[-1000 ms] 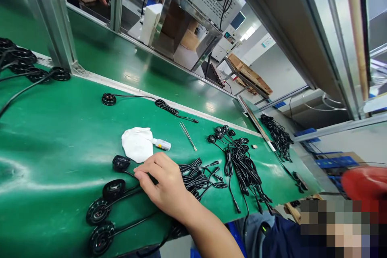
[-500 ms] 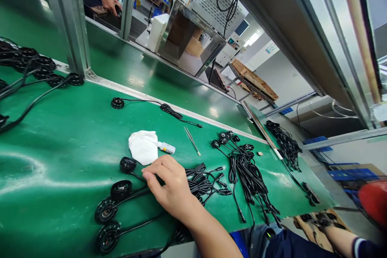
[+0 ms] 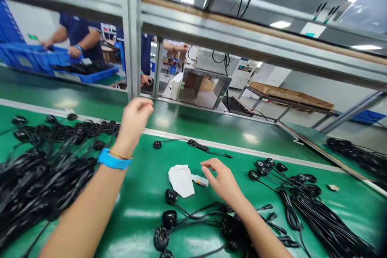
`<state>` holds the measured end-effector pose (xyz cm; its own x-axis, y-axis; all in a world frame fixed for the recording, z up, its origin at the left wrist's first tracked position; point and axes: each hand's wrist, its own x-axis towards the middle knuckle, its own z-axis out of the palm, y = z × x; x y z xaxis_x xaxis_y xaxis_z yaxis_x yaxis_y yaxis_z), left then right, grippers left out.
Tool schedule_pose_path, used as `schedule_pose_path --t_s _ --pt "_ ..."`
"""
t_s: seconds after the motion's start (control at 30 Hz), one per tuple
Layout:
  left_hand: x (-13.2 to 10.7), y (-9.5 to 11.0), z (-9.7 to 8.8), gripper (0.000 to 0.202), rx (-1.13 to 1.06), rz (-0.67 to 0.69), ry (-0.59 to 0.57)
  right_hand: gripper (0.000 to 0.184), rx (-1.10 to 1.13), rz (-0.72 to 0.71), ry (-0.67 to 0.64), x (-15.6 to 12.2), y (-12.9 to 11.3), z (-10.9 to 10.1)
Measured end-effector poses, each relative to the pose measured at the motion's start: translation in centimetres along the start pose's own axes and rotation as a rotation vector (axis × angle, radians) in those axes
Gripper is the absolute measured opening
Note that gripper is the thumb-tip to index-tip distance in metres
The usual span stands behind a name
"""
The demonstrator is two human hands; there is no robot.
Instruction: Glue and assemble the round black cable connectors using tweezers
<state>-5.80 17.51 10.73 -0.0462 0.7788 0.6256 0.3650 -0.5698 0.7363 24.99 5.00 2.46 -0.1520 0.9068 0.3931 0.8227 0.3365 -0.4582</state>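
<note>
My left hand [image 3: 136, 117], with a blue wristband [image 3: 114, 159], is raised over the far side of the bench, right of a pile of black cabled parts [image 3: 45, 173]. Its fingers are bent together and slightly blurred; anything in them cannot be made out. My right hand [image 3: 223, 180] hovers beside a small white bottle [image 3: 200, 180] and a white cloth [image 3: 181, 181]. Its thumb and forefinger come close together at the tips, and I cannot see what they pinch, if anything. Below lie black round cabled heads [image 3: 169, 219]. No tweezers show now.
A single coiled cable with a round head [image 3: 157, 144] lies near the white strip. More bundled cables [image 3: 320, 209] lie to the right. A metal post [image 3: 131, 40] and shelf beam [image 3: 242, 36] stand ahead. Co-workers and blue bins [image 3: 87, 74] are beyond.
My view has swung left and levelled. My left hand has come into view. My right hand has moved from above the round heads to the right of the bottle, over where the tweezers lay.
</note>
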Motion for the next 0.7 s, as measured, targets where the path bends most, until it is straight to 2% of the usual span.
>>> schedule_pose_path --t_s 0.07,0.13,0.23,0.33,0.43,0.53,0.63,0.7 --pt "-0.2 -1.1 1.5 0.033 0.132 -0.077 -0.121 0.017 -0.105 0.050 -0.006 2.4 2.4 0.4" --pt "-1.5 -2.7 3.4 0.032 0.242 -0.143 -0.224 0.023 -0.201 0.105 0.000 4.8 4.4 1.0" --pt "-4.2 -5.5 5.2 0.030 0.360 -0.234 -0.300 0.027 -0.294 0.164 -0.022 7.5 6.1 2.1" --pt "-5.8 -7.4 5.3 0.026 0.391 -0.311 -0.295 0.022 -0.345 0.170 -0.047 8.6 6.3 3.3" --pt "-6.2 -7.8 4.6 0.027 0.314 -0.351 -0.249 0.022 -0.374 0.150 -0.015 8.7 5.2 3.4" --pt "-6.3 -6.7 3.7 0.033 0.158 -0.355 -0.178 0.024 -0.373 0.096 0.061 7.7 3.5 1.2" --pt "-7.0 -4.6 2.7 0.037 -0.019 -0.340 -0.163 0.025 -0.332 0.010 0.118 4.8 2.2 -3.0" --pt "-7.9 -2.9 2.0 0.038 -0.127 -0.338 -0.215 0.029 -0.297 -0.024 0.105 1.7 2.0 -6.2"
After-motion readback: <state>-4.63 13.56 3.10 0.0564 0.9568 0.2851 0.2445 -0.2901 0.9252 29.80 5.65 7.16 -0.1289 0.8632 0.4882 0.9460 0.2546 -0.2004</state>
